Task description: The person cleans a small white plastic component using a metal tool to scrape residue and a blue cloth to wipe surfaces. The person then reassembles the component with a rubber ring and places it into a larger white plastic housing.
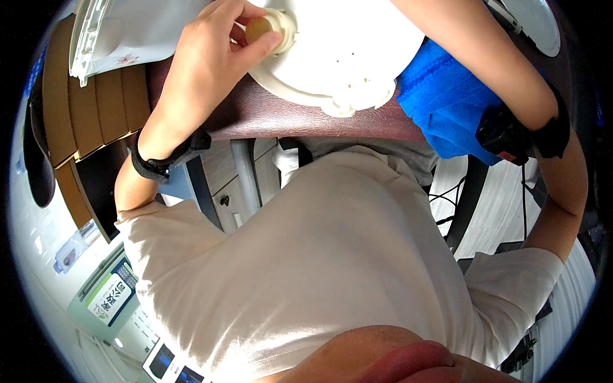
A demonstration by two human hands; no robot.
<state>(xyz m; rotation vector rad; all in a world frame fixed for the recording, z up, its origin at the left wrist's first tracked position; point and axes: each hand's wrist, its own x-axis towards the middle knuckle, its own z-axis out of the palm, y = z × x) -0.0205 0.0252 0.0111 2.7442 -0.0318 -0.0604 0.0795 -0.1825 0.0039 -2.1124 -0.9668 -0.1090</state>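
Observation:
My left hand (220,54) grips a short cream round plastic cap (285,30) between thumb and fingers. The cap rests against the left part of a white rounded plastic lid-like piece (345,60), which has a few small holes and a notched tab at its near edge. This piece lies on a dark red leather-like table top (281,115). From the right my other forearm reaches over a blue cloth (440,105) toward the far side. My right hand lies beyond the upper edge of the picture, so its fingers are hidden.
A white plastic container (137,32) with a small flower print stands at the far left. Below it are brown cardboard-like panels (96,115). Another white rounded part (536,25) sits at the far right. Black cables (450,195) hang under the table.

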